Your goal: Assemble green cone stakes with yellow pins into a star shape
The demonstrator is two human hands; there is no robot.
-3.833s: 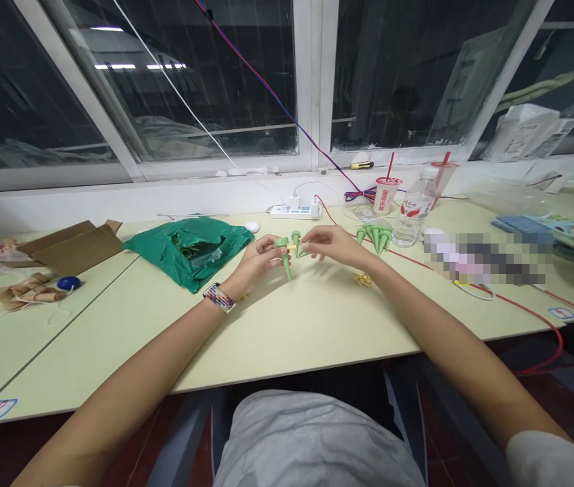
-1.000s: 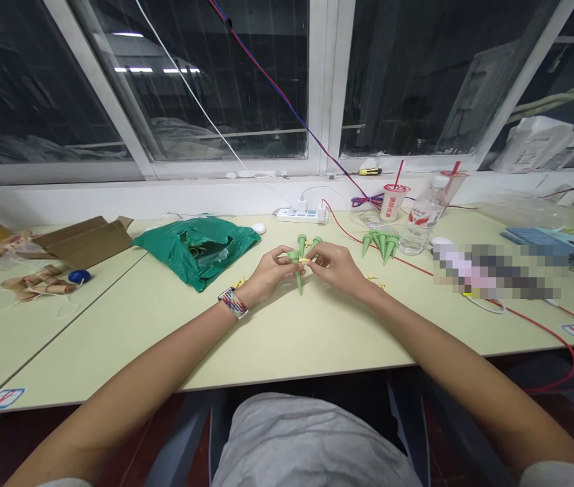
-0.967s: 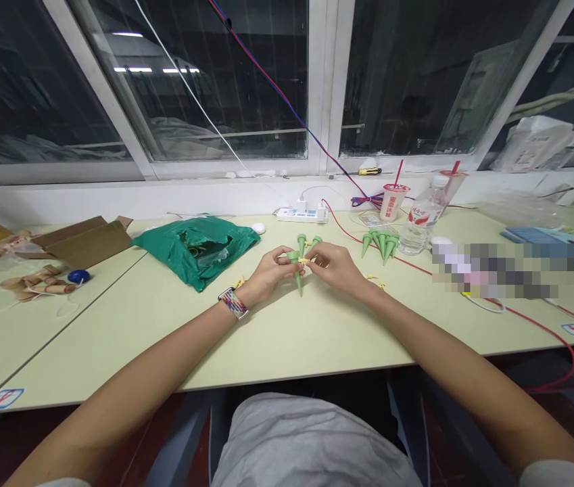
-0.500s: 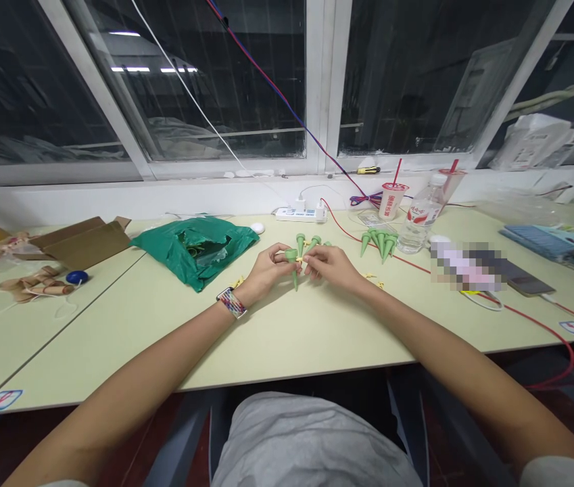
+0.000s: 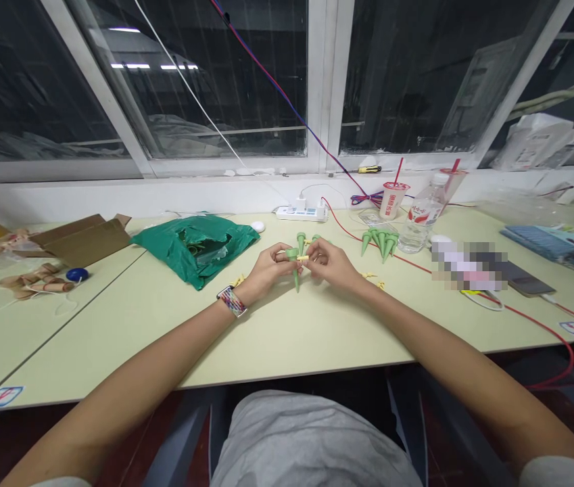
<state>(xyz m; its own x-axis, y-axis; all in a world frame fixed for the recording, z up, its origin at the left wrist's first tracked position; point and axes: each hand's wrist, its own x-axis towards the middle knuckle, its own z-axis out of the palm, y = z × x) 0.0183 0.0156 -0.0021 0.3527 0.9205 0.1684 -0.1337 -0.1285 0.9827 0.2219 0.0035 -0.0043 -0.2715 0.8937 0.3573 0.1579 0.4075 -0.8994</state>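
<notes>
On the front edge of the table point(image 5: 287, 348), a blue-framed sticker point(image 5: 1, 397) sits in front and to the left of the green bag point(image 5: 195, 251), and a second sticker point(image 5: 573, 328) sits far to the bag's right; each bears a red mark too unclear to read. Just right of the bag, the left hand point(image 5: 266, 272), a patterned strap point(image 5: 233, 302) on its wrist, grips a green spike point(image 5: 297, 279), point down. A yellow peg point(image 5: 303, 258) juts rightward from near the spike's head. The right hand point(image 5: 335, 266), fingers curled, has its fingertips at the peg's outer end; whether they pinch it I cannot tell. Loose yellow pegs point(image 5: 238, 280) lie close by the bag's right corner. Farther right of the bag stand a cluster of green spikes point(image 5: 387, 245), then a clear bottle point(image 5: 421, 218) whose red-and-white label is too small to read, and a paper cup point(image 5: 392, 203) with a column of red Chinese-style characters, too small to read surely. Behind and right of the bag is a white power strip point(image 5: 301, 214); beyond it, a yellow-and-black cutter point(image 5: 369, 170) rests on the window ledge.
</notes>
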